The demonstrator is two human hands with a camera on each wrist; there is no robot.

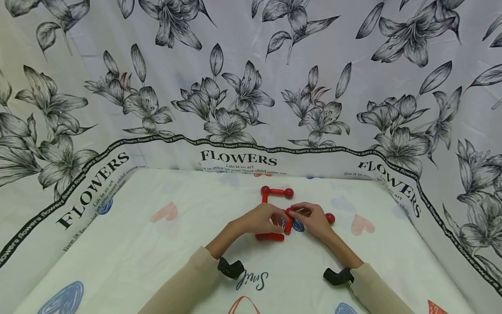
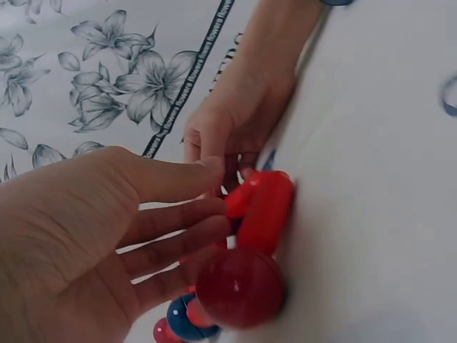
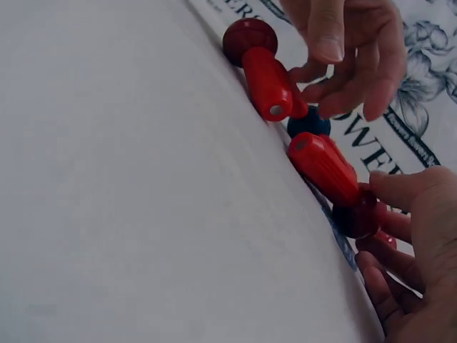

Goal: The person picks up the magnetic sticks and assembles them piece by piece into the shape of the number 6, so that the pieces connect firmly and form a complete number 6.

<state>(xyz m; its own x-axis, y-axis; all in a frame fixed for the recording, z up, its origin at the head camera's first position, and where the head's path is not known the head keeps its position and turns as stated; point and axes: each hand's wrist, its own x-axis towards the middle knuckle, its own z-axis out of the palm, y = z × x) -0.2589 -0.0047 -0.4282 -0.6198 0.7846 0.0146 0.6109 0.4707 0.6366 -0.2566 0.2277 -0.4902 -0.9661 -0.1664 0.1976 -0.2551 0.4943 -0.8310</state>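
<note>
Red magnetic rods and balls lie joined on the cloth in a partly outlined frame. My right hand point(image 1: 315, 219) pinches a dark red ball point(image 3: 355, 216) between thumb and fingers, with a red rod point(image 3: 326, 169) running from it toward the near side. Above the frame's near-left corner, my left hand point(image 1: 270, 218) has its thumb and fingers apart, holding nothing. Close by its fingertips lie the near rod point(image 2: 268, 214) and its corner ball point(image 2: 240, 288). A small gap separates the free ends of these two rods. A blue ball point(image 3: 308, 123) shows behind them.
At the far side a rod point(image 1: 277, 192) links two red balls point(image 1: 289, 193). Another red ball point(image 1: 330, 218) sits just right of the right hand. A white printed cloth point(image 1: 188, 270) covers the surface, and a flower-patterned curtain point(image 1: 231, 104) hangs around it.
</note>
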